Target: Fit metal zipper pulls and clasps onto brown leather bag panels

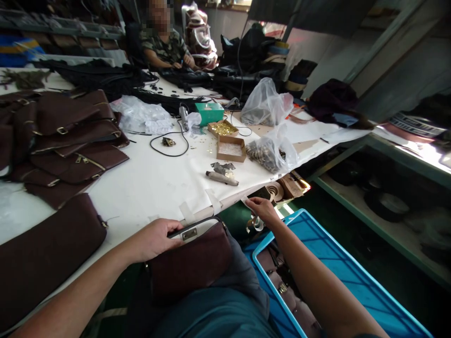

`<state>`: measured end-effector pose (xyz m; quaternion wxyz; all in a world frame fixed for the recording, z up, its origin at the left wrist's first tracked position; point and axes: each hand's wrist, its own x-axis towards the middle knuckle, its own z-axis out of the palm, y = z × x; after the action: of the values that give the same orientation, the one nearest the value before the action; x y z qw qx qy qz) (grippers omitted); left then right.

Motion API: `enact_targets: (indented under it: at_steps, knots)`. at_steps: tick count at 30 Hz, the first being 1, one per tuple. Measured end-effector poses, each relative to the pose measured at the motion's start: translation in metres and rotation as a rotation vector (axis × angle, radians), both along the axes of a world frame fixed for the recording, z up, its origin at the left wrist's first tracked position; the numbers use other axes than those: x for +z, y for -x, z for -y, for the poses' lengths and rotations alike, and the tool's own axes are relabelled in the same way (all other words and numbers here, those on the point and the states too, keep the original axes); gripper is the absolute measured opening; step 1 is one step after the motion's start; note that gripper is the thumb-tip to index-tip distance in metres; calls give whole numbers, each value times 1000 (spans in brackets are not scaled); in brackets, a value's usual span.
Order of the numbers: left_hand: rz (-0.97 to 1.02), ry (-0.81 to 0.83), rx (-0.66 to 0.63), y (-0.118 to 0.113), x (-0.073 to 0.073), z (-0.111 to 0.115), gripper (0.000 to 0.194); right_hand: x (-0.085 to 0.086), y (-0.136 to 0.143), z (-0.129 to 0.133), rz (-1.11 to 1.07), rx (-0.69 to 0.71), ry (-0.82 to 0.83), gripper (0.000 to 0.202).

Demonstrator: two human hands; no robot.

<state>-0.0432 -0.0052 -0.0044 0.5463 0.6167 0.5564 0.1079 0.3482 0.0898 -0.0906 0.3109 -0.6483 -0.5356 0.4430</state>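
Observation:
A dark maroon handbag [193,263] rests on my lap at the table's edge, its flap edge showing a white lining with a small metal plate. My left hand [160,239] is closed on the bag's upper left rim, the fingertips partly hidden inside it. My right hand [263,210] pinches the end of a strip of white tape [244,200] by the table's front edge. Below that hand a curl of white tape [256,224] hangs down. Two short white tape pieces [214,201] stick to the table edge near the bag.
Maroon bags [70,126] are piled at the left of the white table [141,169]. A wrapped tool [221,178], cardboard boxes [230,149] of small parts and plastic bags [269,105] lie ahead. A blue crate [338,249] stands at right. A person [165,47] sits across.

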Motion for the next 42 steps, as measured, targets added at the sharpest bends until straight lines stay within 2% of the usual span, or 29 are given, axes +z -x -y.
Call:
enact_targets:
  at_steps: [3, 6, 8, 11, 14, 17, 21, 25, 30, 36, 39, 42]
  knots:
    - [1, -21, -73, 3, -9, 0, 32, 20, 9, 10, 63, 18, -79, 33]
    - [-61, -70, -59, 5, -13, 0, 31, 51, 35, 24, 78, 125, -197, 30]
    - [-68, -80, -50, 5, -13, 0, 33, 75, 65, 32, 53, 265, -306, 27]
    - [-29, -88, -56, 3, -9, 2, 32, 105, 118, 38, 7, 608, -462, 23]
    - [-27, -109, -40, 5, -7, 7, 30, 119, 153, 44, 94, 827, -388, 18]
    - [-25, -105, 17, 10, -11, 14, 33, 116, 160, 57, 203, 909, -219, 12]
    - [75, -43, 72, 13, -21, 19, 42, 102, 153, 79, 273, 801, -97, 15]
    - [166, -4, 42, 12, -24, 18, 44, 91, 156, 89, 362, 709, -109, 16]
    - [182, -19, -5, 12, -19, 17, 39, 89, 163, 87, 433, 734, -151, 15]
    - [172, -8, -8, 12, -21, 17, 41, 85, 167, 88, 516, 715, -175, 19]
    - [119, -17, -18, 7, -17, 14, 40, 81, 169, 89, 550, 704, -190, 22]
    - [-63, -95, -32, -1, -10, 10, 41, 79, 169, 90, 565, 699, -203, 22]
